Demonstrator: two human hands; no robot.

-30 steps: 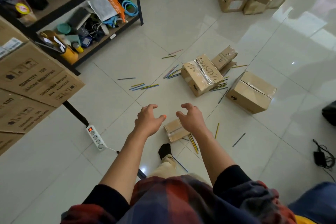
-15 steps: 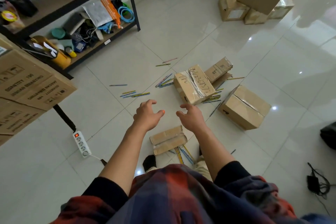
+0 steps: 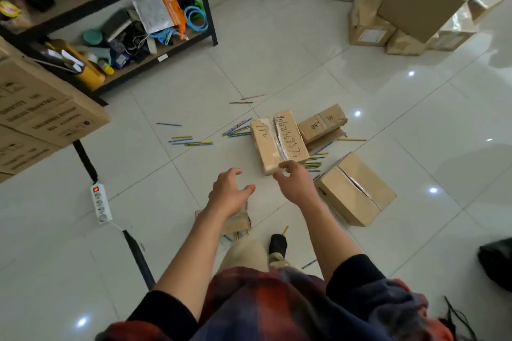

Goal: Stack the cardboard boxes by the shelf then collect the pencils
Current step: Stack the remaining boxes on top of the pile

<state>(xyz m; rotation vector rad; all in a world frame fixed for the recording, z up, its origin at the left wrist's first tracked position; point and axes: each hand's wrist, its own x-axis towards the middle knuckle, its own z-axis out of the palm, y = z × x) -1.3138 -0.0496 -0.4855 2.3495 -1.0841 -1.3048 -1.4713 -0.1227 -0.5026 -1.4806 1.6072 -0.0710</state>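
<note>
The white tiled floor (image 3: 277, 36) carried everything, and places here are given from the taped box (image 3: 278, 141), the cardboard box lying at mid-floor with handwritten numerals down its top; the digits could not be read with certainty. Far to its left, printed cartons (image 3: 41, 113) stood stacked, one showing the word "QUANTITY" upside down. Beyond it and to the left stood the black metal shelf (image 3: 202, 8), crowded with cables, a bag and blue rings. Far beyond it to the right, a heap of brown boxes (image 3: 415, 3) sat against the wall. Just nearer and to its right lay a plain cardboard box (image 3: 354, 188) tipped on its side. Touching its far right corner was a smaller box (image 3: 322, 123) lettered "SB" and "HL". Nearer than it, partly hidden under the left forearm, lay a flat little box (image 3: 235, 223). To its left, well apart, a white power strip (image 3: 101, 203) showed a red switch. Coloured pencils (image 3: 191, 141) lay scattered on the tiles on both sides of it. The right hand (image 3: 296, 185) hung over its near end, fingers loosely curled and holding nothing. The left hand (image 3: 230, 194) hovered just nearer and to the left, fingers spread and curved, gripping nothing
</note>
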